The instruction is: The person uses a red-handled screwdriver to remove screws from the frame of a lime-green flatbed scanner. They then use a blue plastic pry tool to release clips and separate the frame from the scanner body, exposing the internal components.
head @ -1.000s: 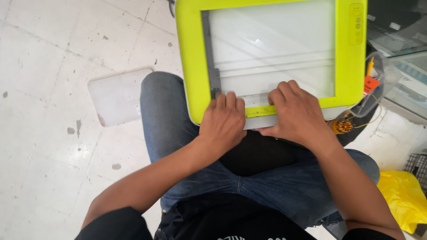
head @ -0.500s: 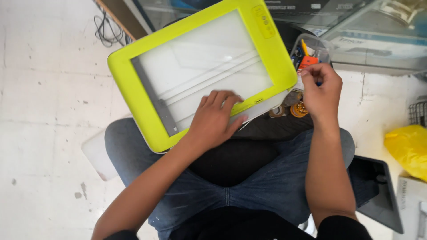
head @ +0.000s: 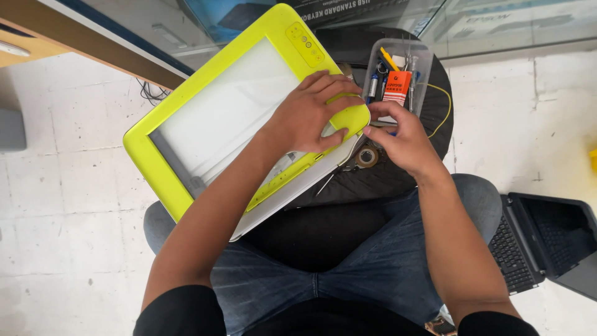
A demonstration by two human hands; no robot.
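Orange label upright in clear tool box — near hands.

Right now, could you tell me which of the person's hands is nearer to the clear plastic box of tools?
The right. The right hand sits just below the clear plastic box, almost touching it; the left hand rests on the yellow-framed scanner, left of the box.

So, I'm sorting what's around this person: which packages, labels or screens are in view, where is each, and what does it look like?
Lime-green framed device with pale glass panel: on the lap, under the left hand.
Small orange packet with white label: inside the clear plastic tool box, above the right hand.
Dark open laptop: on the floor, right; screen dark.
Blue and dark boxes: behind glass, top.
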